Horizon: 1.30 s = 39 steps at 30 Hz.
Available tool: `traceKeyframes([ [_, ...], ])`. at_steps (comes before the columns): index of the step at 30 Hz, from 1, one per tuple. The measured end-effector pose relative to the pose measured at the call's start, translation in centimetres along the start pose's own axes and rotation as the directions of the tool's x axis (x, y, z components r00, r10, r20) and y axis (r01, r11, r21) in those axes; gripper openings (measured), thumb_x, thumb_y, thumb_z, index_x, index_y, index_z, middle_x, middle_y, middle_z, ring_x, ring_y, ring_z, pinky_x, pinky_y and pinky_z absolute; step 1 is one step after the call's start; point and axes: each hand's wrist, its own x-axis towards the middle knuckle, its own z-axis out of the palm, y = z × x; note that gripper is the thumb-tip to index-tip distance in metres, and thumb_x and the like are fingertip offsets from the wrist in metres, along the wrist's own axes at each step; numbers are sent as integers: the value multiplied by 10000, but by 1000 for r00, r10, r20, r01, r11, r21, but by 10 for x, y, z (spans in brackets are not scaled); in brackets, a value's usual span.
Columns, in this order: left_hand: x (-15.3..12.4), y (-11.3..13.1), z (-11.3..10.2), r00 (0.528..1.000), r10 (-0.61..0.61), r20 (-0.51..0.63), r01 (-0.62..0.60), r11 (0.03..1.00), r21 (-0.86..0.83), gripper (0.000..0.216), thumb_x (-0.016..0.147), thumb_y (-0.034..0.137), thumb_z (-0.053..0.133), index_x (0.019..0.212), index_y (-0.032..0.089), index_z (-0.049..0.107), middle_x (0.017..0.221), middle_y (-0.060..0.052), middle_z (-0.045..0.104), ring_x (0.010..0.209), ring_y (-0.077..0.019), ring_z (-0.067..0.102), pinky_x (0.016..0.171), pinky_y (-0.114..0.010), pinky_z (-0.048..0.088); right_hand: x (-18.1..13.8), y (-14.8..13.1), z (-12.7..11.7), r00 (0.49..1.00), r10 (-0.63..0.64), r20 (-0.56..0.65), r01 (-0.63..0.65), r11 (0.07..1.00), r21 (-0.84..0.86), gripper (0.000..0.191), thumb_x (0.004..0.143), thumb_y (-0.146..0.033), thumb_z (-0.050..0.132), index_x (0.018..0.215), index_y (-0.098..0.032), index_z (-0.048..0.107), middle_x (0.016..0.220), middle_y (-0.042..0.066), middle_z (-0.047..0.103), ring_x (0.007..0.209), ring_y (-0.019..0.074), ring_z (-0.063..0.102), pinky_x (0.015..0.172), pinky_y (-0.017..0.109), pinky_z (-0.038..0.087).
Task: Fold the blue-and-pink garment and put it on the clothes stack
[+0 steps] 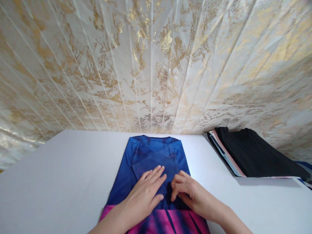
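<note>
A blue shirt (153, 152) lies on the white table with its sides and sleeves folded inward over its back. Its lower part, in pink with dark stripes (168, 222), is nearest to me. My left hand (149, 190) rests flat on the middle of the blue cloth, fingers stretched out and thumb apart. Just to its right, my right hand (186, 191) is over the shirt's right side, its fingers curled in and nothing seen in them. A dark shadow falls on the cloth beneath those fingers. Both forearms cover part of the pink section.
A stack of folded clothes (253, 152), black on top with pale and pink layers below, sits at the right on the white table (65, 182). Behind the table hangs a white and gold patterned curtain (151, 65). Blue cloth (303, 165) shows at the far right edge.
</note>
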Motion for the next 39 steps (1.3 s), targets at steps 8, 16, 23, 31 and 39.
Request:
traceKeyframes([
  [8, -9, -2, -9, 998, -65, 27, 68, 984, -165, 686, 784, 187, 645, 1418, 274, 399, 1555, -48, 216, 1429, -249, 171, 1143, -492, 199, -8, 11, 3, 996, 14, 86, -12, 999, -30, 233, 872, -105, 551, 805, -252, 719, 880, 19, 556, 857, 162, 491, 789, 306, 388],
  [16, -8, -5, -13, 997, -58, 51, 67, 979, -192, 701, 759, 223, 692, 1405, 259, 423, 1551, -72, 216, 1429, -242, 174, 1138, -485, 198, -9, 9, -4, 994, 49, 98, -47, 999, -24, 279, 766, 25, 571, 768, -229, 688, 890, 4, 553, 889, 156, 506, 865, 317, 373],
  [23, -8, 6, -19, 999, -36, 23, 39, 985, -171, 468, 803, 96, 615, 1222, 304, 588, 1511, -32, 339, 1404, -236, 262, 1104, -520, 260, -10, 7, -2, 998, 51, 37, -51, 999, 13, 306, 767, 40, 511, 859, -222, 640, 930, 17, 555, 915, 169, 512, 856, 323, 388],
  [31, -19, 16, -16, 995, 88, 55, -80, 988, -136, 299, 812, 205, 690, 1095, 296, 654, 1422, -22, 485, 1333, -268, 399, 1081, -498, 329, -7, 8, 2, 992, 43, 115, -42, 999, -6, 256, 815, -48, 597, 888, -270, 700, 932, 1, 548, 918, 156, 511, 924, 339, 357],
  [39, -29, 16, -13, 996, 72, 44, -67, 991, -120, 217, 844, 185, 631, 1047, 260, 644, 1455, -31, 440, 1342, -264, 384, 1087, -485, 332, -5, 6, -2, 993, 62, 98, -57, 997, -54, 240, 809, -21, 560, 786, -230, 675, 903, 10, 563, 886, 162, 520, 915, 355, 375],
])
